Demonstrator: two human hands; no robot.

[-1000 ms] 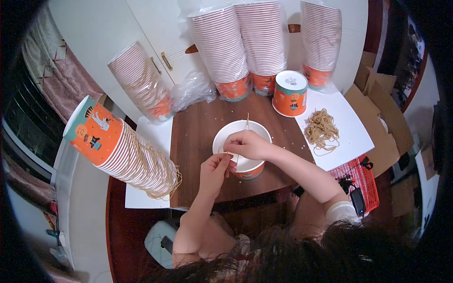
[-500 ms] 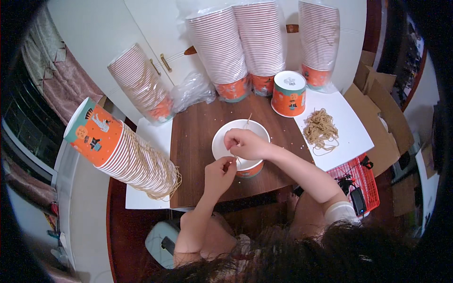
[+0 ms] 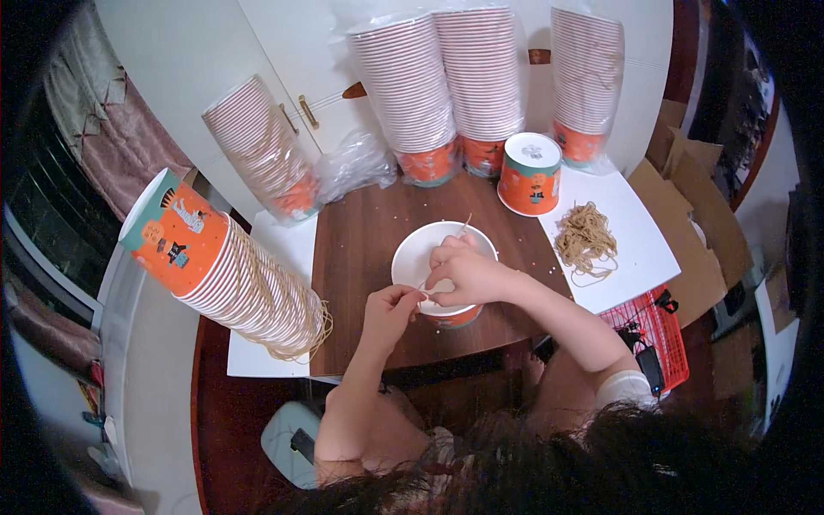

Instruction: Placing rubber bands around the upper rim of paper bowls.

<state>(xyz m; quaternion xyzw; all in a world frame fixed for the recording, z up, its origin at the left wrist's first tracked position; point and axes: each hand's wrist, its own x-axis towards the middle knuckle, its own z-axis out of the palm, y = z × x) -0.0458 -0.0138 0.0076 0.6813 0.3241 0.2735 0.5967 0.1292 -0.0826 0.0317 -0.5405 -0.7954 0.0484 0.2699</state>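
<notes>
An open paper bucket (image 3: 410,254), white inside with an orange printed outside, stands upright on the brown board in front of me. Over its near rim my two hands almost meet. My left hand (image 3: 390,316) is closed in a pinch at the rim, on what looks like one end of a thin tan string (image 3: 467,223). Bent across the bucket's opening, my right hand (image 3: 474,275) is closed on the string too, and a loose end sticks up past its fingers near the far rim. Most of the string is hidden by the fingers.
A tangled pile of tan strings (image 3: 587,240) lies at the right, near an upside-down orange bucket (image 3: 530,176). A tall leaning stack of buckets (image 3: 245,275), draped with strings, stands at left. Plastic-wrapped stacks (image 3: 403,86) line the back beside crumpled plastic (image 3: 356,163). A red basket (image 3: 665,339) sits lower right.
My fingers have shifted slightly at the near rim, the right hand's fingers now closer to the left's pinch. The whole view has moved a little; the bucket stays in place.
</notes>
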